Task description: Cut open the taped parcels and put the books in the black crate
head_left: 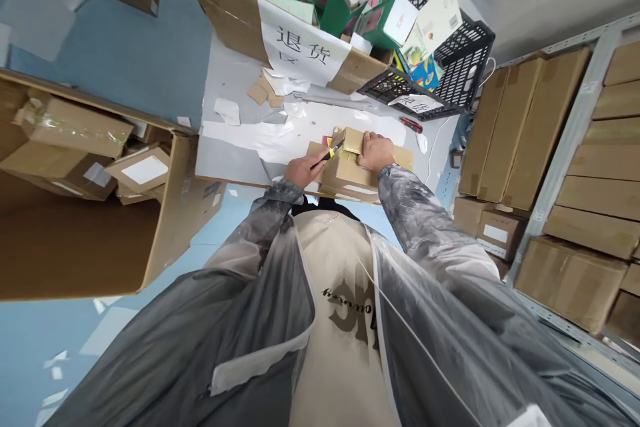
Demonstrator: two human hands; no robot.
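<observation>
Brown carton (350, 177) lies under right fingers (369, 139) (cutter (331, 154) in left fingers (313, 162)).

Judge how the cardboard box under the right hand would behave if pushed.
The cardboard box would probably slide rather than roll, given its flat faces. It seems fairly stiff, its sides looking straight. Weight is uncertain, since its contents are hidden.
</observation>
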